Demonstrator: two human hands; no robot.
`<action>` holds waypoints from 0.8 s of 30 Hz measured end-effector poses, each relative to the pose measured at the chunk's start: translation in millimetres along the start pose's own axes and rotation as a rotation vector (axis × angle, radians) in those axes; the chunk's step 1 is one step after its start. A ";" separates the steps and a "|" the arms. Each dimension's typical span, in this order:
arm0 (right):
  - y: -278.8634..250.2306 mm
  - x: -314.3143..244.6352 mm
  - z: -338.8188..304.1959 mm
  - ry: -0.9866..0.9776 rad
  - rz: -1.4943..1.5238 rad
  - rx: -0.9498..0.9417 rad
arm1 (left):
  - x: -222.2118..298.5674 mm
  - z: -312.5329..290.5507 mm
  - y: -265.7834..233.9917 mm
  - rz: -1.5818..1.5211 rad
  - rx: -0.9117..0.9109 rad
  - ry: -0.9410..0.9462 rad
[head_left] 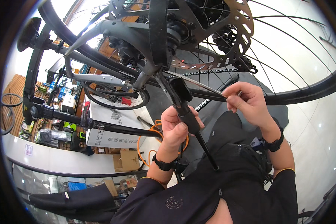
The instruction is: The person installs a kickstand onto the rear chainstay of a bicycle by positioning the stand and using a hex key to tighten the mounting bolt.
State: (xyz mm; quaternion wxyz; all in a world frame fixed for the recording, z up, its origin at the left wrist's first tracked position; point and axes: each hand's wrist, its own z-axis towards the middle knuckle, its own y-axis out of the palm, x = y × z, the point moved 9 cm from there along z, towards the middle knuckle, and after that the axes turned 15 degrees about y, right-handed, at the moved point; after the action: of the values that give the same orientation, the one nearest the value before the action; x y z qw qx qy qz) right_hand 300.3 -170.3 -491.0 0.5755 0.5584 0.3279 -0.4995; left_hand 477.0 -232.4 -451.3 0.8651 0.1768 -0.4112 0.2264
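My left hand (175,127) is wrapped round the upper part of a black bicycle kickstand (207,151), whose thin leg slants down toward my lap. The kickstand's top meets the grey bike frame (143,76) close to the rear wheel hub. In a pinch between thumb and fingers, my right hand (246,102) holds a slim silver rod-like tool, which looks like a hex key (198,83). It runs up and left to the kickstand's mount; its tip is hidden there. Above both hands hangs a slotted disc brake rotor (246,22).
The rear tyre (306,95) curves past my right hand, with a chain (212,71) behind the rotor. A black repair-stand arm (119,128) reaches in from the left, near an orange hose (139,149) and a white carton (112,140). Another bike (112,80) stands beyond.
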 end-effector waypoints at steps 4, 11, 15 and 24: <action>26.3 -46.0 -8.6 -0.527 -0.722 0.176 | 2.2 -0.8 0.0 0.036 0.009 -0.009; 50.1 -54.1 -26.2 -0.845 -0.807 0.685 | 8.8 -3.9 5.5 0.120 0.075 -0.023; 48.2 -56.6 -17.4 -0.767 -0.673 0.714 | 11.8 0.2 11.9 0.105 0.099 -0.024; 37.7 -11.1 21.2 -0.060 -0.008 0.152 | 10.9 -5.0 8.7 0.094 0.106 -0.013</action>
State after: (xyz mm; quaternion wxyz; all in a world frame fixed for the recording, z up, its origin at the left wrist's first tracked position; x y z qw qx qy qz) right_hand 328.8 -193.2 -465.4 0.5387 0.5841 0.2740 -0.5418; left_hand 481.5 -219.9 -444.6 0.8403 0.2045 -0.4119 0.2871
